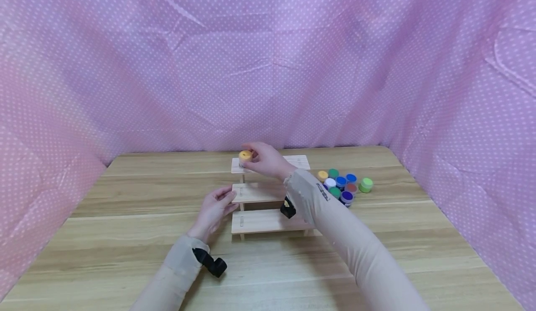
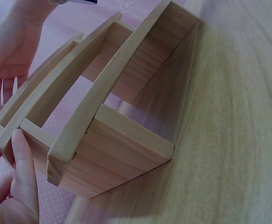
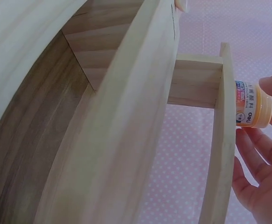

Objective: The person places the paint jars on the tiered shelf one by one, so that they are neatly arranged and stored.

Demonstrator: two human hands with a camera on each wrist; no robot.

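Right hand [image 1: 265, 161] pinching yellow-lidded jar [image 3: 250, 106], label reads "deli", on the wooden rack's [image 1: 261, 221] top tier, left end. Left hand [image 1: 212, 209] grips rack's middle tier, left end. Capped jars [image 1: 341, 181], mixed colours, clustered right of rack; contents unclear.

The right sleeve [image 1: 351, 241] partly hides the lowest shelf [image 1: 264, 221].

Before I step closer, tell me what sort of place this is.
Probably a makeshift booth for recording tabletop work: pink polka-dot cloth hangs behind and beside the wooden table, and black devices, apparently cameras, sit at both wrists.
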